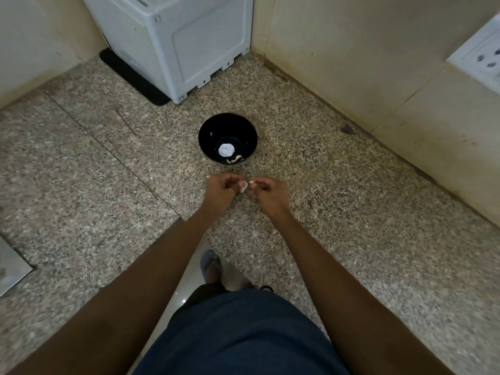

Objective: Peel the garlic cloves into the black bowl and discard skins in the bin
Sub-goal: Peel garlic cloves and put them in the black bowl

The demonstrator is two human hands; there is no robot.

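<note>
Garlic clove (pixel 244 186): you hold it between both hands, above the speckled counter (pixel 81 163), a little in from its near edge.
Left hand (pixel 220 188): your fingers are curled, pinching the clove's left side.
Right hand (pixel 266 190): your fingertips pinch a bit of white skin (pixel 251 182) at the clove's right side.
Black bowl (pixel 213 131): it stands on the counter just beyond your hands, holding a white garlic bulb (pixel 226 150) and pale peeled cloves (pixel 234 159).
White appliance (pixel 173 41): it sits at the counter's far edge, behind the bowl.

Dim, even indoor light, soft shadows, wide-angle bending at the edges.
</note>
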